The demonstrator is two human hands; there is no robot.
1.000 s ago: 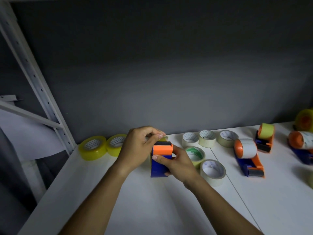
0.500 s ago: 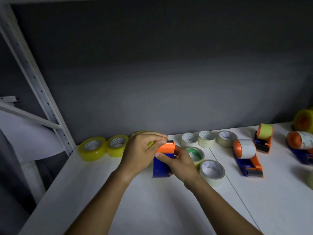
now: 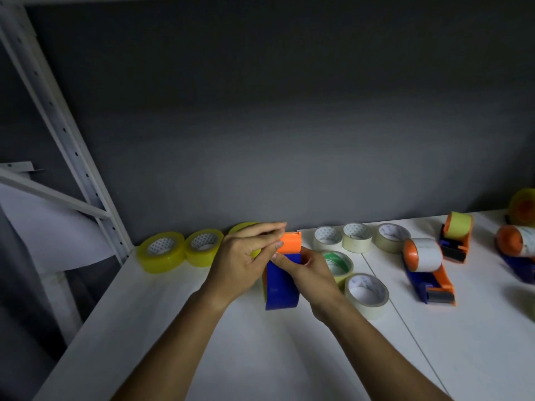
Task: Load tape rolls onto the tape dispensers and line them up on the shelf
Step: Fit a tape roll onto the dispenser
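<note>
The blue-and-orange plastic tape dispenser [image 3: 285,270] now leans with its orange head tipped farther back than a second ago, so threading looks nearly finished. It stands upright on the white shelf [image 3: 260,357]. The right hand [image 3: 311,274] grips its blue body; the left hand's [image 3: 246,264] nearly straight fingers touch the orange head, a yellow roll [image 3: 246,228] behind them.
</note>
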